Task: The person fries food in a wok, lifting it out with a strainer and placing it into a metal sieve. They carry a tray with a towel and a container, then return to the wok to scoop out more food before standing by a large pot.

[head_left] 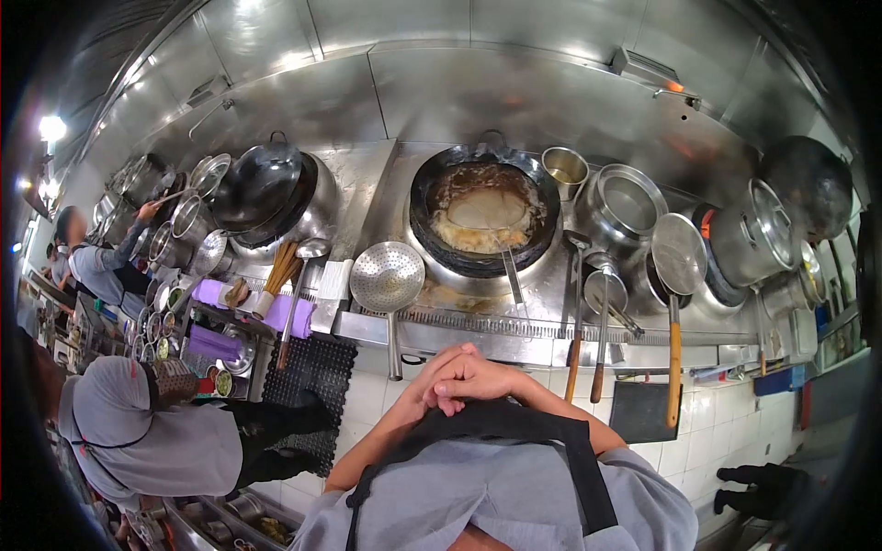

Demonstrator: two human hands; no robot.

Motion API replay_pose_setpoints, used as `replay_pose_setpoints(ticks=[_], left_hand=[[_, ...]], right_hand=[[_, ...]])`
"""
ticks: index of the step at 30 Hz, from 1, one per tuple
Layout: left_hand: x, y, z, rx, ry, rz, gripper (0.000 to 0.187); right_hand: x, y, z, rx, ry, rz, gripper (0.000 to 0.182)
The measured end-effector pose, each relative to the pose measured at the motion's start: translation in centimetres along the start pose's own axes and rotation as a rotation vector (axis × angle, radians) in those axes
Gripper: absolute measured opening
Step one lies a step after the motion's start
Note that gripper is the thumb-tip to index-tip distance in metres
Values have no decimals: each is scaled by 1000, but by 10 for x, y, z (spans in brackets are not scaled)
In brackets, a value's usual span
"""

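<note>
Okay, left of the central wok (424,216): black wok (260,188), then perforated ladle (388,277) at its front left. Central wok sits on the bench (450,308) holding brown foamy liquid (487,209), thin metal handle (510,275) sticking out; in front of it left hand (437,375) and right hand (480,378) clasped, fingers curled closed together. Right of it, small pot (564,167), bigger pot (630,202), wooden-handled strainer (679,257).

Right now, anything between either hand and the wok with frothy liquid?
Only the stove's front ledge lies between left hand, right hand and wok. A metal handle juts over its near rim.
</note>
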State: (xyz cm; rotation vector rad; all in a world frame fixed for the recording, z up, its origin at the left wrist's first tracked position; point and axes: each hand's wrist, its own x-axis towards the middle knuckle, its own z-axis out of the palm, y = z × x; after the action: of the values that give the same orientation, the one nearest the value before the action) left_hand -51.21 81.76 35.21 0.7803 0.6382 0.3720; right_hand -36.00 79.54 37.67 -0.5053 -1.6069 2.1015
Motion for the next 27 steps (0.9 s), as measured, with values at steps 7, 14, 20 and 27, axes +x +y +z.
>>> replay_pose_setpoints(ticks=[7,14,20,27], left_hand=[[-21,-23,-14,179,-212,371,44],[-9,-39,-26,155,-82,282,87],[-8,-21,-20,309,-145,460,66],[-7,-19,-24,372,-132,518,45]], right_hand=[[-4,-2,7,-80,-56,-50,32],[0,-6,14,-31,-54,-36,32],[2,1,7,-65,-31,-37,29],[3,-15,11,-97,-29,14,30]])
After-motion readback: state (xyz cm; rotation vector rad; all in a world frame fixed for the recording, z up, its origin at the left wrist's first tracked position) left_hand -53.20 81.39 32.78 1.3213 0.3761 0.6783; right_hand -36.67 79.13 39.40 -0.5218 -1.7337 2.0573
